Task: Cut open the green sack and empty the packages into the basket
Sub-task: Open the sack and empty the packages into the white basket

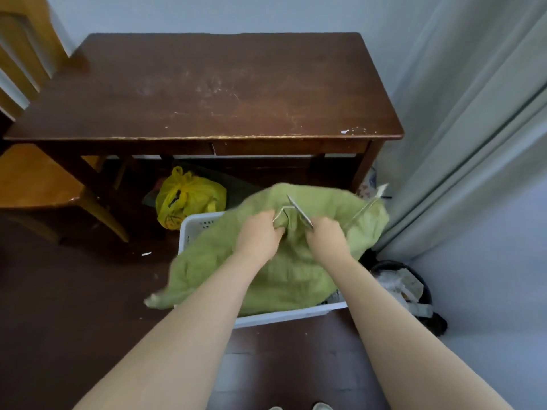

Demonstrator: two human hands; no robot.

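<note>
The green sack [266, 273] lies slumped over a white plastic basket [192, 229] on the dark floor and covers most of it. My left hand [259, 236] pinches a bunched fold of the sack with a pale cord at the sack's middle. Right beside it, my right hand [327, 242] grips a thin metal blade [299, 213] whose tip points up and away, against the same fold. A second pale cord [368, 205] trails off the sack's far right corner. What is inside the sack is hidden.
A dark wooden table [207, 93] stands just beyond the basket, a yellow plastic bag [188, 198] under it. A wooden chair [38, 179] sits at left, grey curtains [473, 128] at right. A black bin [405, 288] with packages stands right of the basket.
</note>
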